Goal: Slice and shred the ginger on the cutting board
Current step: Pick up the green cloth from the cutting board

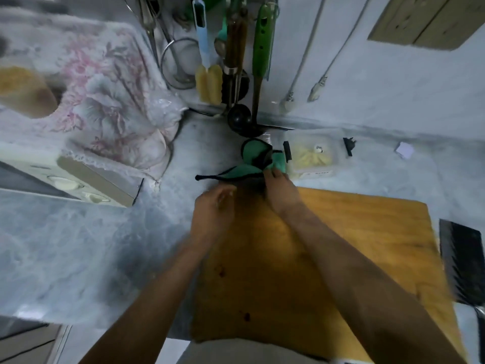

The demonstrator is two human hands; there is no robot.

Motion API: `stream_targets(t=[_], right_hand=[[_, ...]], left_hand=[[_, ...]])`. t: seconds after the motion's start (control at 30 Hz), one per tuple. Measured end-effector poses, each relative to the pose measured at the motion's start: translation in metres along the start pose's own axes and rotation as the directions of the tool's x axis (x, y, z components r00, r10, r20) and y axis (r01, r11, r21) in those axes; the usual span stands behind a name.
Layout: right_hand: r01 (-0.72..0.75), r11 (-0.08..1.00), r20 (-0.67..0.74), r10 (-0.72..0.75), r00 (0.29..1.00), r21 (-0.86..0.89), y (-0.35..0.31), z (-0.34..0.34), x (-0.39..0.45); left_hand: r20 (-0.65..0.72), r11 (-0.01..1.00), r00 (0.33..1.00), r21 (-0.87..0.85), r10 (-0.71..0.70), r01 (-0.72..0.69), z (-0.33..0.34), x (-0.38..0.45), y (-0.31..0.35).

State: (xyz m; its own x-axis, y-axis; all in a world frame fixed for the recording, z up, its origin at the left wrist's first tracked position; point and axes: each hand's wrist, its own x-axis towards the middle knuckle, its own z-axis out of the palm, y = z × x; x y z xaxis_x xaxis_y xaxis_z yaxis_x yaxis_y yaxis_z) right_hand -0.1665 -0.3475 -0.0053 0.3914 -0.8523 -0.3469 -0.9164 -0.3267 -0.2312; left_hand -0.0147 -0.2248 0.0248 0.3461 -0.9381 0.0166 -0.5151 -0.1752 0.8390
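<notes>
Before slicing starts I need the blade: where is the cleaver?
In the head view the cleaver lies on the counter at the far right, just off the right edge of the wooden cutting board, untouched by either hand.

A grey marbled countertop (pixel 78 245) meets a pale wall (pixel 393 82) at the far side. Utensils hang there on the wall, a green-handled ladle (pixel 262 48) among them. Far left, a floral cloth (pixel 105 101) drapes an appliance.

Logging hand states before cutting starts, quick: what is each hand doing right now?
Left hand: fingers curled, blurred; cannot tell if it holds anything.
Right hand: fingertips on the green cloth; grip unclear.
</notes>
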Motion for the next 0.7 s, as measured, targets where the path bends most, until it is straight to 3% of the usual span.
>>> stream_targets(t=[0.17,0.33,0.53,0.7], right_hand=[[0.058,0.998,0.014,-0.057,0.998,-0.025,0.035,-0.004,-0.012],[0.114,0.993,0.002,-0.114,0.994,-0.025,0.067,-0.011,-0.023],[0.161,0.983,0.061,-0.167,0.984,0.091,0.103,-0.015,-0.028],[0.171,0.983,0.040,-0.174,0.984,0.068,0.103,-0.009,-0.027]], left_hand=[[0.148,0.990,0.989,0.140,0.005,-0.026,0.065,0.073,0.069],[0.279,0.939,0.913,0.261,-0.297,0.225,0.122,0.136,0.092],[0.354,0.922,0.856,0.059,-0.377,0.382,0.144,0.150,0.088],[0.416,0.903,0.811,0.066,-0.412,0.424,0.156,0.159,0.099]])
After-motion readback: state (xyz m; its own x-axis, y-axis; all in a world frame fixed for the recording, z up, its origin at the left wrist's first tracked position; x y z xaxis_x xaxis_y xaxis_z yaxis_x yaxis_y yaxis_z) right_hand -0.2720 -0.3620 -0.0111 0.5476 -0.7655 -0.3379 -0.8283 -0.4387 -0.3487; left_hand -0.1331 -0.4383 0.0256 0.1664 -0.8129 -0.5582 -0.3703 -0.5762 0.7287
